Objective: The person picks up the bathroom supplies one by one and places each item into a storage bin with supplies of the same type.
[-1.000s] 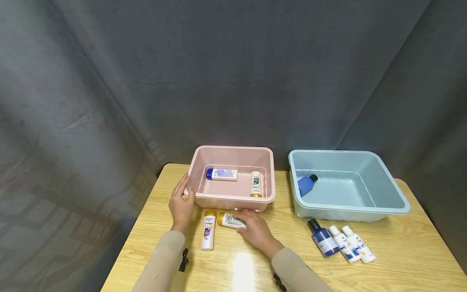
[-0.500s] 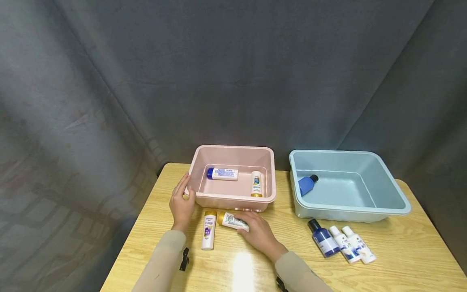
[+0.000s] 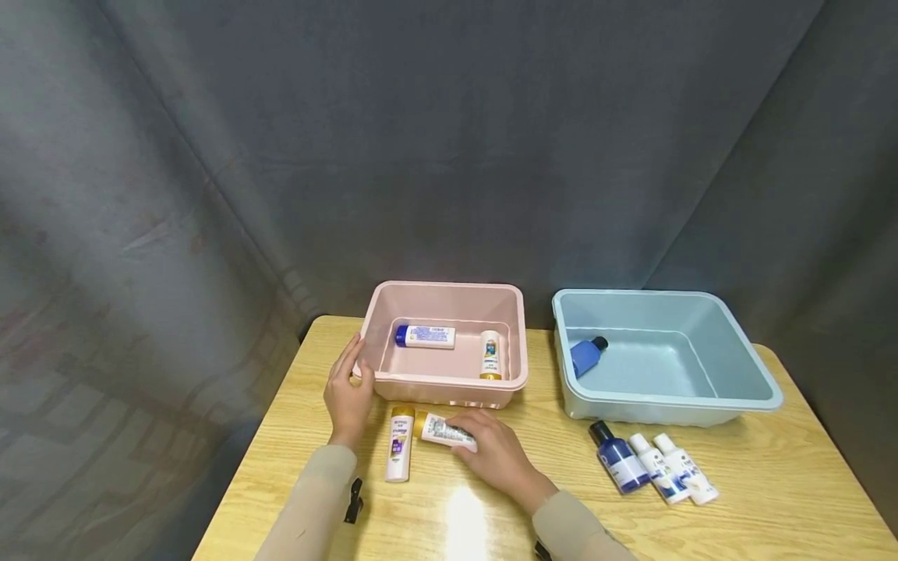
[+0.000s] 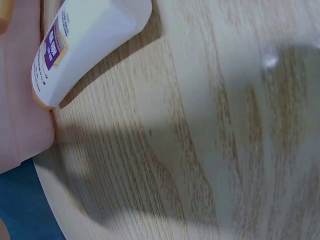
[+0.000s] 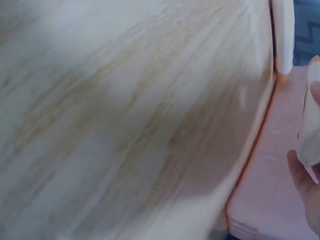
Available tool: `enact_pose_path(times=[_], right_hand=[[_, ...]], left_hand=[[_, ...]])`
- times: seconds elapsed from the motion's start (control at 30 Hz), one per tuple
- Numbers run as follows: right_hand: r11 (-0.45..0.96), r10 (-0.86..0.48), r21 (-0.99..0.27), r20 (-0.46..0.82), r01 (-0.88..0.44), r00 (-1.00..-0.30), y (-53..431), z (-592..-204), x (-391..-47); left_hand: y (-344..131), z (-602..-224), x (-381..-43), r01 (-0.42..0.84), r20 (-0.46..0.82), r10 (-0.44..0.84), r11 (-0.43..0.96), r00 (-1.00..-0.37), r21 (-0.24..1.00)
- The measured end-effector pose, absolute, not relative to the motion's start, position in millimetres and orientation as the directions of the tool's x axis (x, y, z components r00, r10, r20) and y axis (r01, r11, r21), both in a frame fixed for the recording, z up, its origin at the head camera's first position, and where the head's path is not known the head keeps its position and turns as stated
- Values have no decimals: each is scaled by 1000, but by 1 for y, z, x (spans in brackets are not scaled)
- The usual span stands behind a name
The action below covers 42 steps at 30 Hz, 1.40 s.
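My right hand (image 3: 494, 456) grips a white bottle with a gold cap (image 3: 438, 431) just in front of the pink bin (image 3: 449, 388); its cap points left. In the right wrist view, fingers and thumb lie around this white bottle (image 5: 311, 125). My left hand (image 3: 348, 397) rests against the bin's front left corner, fingers extended along the side and thumb at the front. Between the hands lies another white bottle with a gold cap and purple label (image 3: 398, 448), also seen in the left wrist view as a white bottle (image 4: 80, 45).
Inside the pink bin lie a blue-capped bottle (image 3: 426, 336) and a gold-capped one (image 3: 490, 354). A light blue bin (image 3: 666, 409) at the right contains a blue bottle (image 3: 586, 356). Before it lie a dark blue bottle (image 3: 619, 458) and two white bottles (image 3: 659, 469).
The right hand has drawn its gold-capped bottle slightly away from the pink bin, toward the person. The left hand has stayed at the bin's corner.
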State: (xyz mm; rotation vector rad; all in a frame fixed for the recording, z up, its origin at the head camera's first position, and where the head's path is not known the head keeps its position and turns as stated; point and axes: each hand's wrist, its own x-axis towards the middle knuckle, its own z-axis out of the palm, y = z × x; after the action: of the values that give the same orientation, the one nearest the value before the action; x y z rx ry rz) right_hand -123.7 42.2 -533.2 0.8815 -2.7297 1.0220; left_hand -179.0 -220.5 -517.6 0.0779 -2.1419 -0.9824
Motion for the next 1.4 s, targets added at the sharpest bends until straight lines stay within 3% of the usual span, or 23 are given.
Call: enact_pose_path(times=[0.37, 0.7, 1.1, 1.4], right_hand=[[555, -510, -539, 380, -633, -772, 45, -520, -116], [524, -507, -505, 463, -686, -727, 47, -511, -108], [508, -442, -524, 523, -684, -729, 58, -498, -108], [462, -441, -480, 605, -746, -663, 66, -490, -115]], left_hand=[[-222, -520, -181, 248, 643, -324, 730, -694, 636], [-226, -516, -179, 226, 616, -297, 745, -730, 627], [-229, -516, -181, 262, 699, -254, 800, -669, 540], [-233, -513, -182, 288, 722, -226, 808, -655, 514]])
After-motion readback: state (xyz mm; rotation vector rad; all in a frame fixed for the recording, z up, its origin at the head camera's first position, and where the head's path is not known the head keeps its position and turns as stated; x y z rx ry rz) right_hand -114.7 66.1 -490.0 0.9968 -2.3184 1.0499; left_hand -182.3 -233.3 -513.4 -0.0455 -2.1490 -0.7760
